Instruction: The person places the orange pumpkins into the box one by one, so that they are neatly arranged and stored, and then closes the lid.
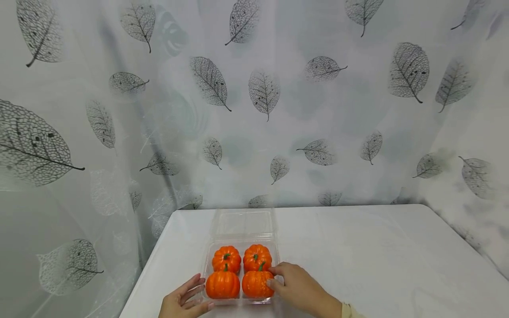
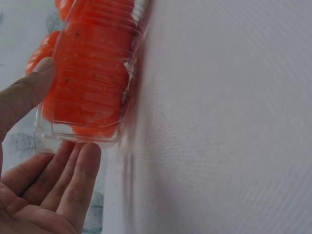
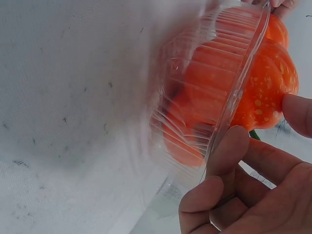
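A clear plastic clamshell box (image 1: 276, 247) holds several small orange pumpkins with green stems, set two by two. My right hand (image 1: 300, 287) is at the box's right side, thumb and index finger around the right edge of the front right pumpkin (image 1: 255, 285). In the right wrist view its thumb presses the speckled pumpkin (image 3: 265, 83), while other fingers lie along the box rim. My left hand (image 1: 184, 299) is at the left front corner, beside the front left pumpkin (image 1: 222, 285). Its fingers are extended near the box wall, with the thumb (image 2: 41, 73) at the rim.
The box's clear lid (image 1: 244, 222) lies folded back toward the far edge of the white table (image 1: 358, 256). Two more pumpkins, a left one (image 1: 226, 258) and a right one (image 1: 257, 257), sit in the back row. A leaf-patterned curtain (image 1: 290, 132) hangs behind the table.
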The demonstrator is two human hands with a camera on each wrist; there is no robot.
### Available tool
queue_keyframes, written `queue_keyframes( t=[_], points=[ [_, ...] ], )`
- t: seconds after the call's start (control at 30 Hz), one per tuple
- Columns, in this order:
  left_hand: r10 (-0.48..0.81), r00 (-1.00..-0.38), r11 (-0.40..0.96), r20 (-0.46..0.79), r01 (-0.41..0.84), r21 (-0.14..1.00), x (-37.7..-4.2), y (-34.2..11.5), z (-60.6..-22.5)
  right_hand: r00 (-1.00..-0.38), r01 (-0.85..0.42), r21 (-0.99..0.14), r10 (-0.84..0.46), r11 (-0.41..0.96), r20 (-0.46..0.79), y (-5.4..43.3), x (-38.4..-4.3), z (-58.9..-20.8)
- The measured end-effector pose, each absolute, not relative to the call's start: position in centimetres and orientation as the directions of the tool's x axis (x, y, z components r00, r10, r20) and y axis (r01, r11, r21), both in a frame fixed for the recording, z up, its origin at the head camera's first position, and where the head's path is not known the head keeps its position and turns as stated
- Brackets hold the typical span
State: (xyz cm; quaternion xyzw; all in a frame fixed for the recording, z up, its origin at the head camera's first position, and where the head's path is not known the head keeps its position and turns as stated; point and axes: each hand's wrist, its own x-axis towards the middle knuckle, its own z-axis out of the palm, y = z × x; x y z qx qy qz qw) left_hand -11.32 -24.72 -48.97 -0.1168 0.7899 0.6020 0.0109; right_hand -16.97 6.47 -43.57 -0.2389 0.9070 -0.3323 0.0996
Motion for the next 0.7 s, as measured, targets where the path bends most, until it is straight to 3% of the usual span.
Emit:
queue_keyframes(
  t=[0.43,0.7],
  points=[
    [-0.202,-0.959,0.239,-0.196,-0.243,0.94,-11.27,-24.5,-48.89,-0.862,-0.426,-0.611,-0.504,0.667,0.051,6.41,-16.58,-44.18],
    [-0.179,-0.971,0.249,-0.156,-0.199,0.948,-11.2,-24.77,-48.66,-0.867,-0.439,-0.633,-0.484,0.638,0.114,6.65,-16.23,-44.6]
  ],
)
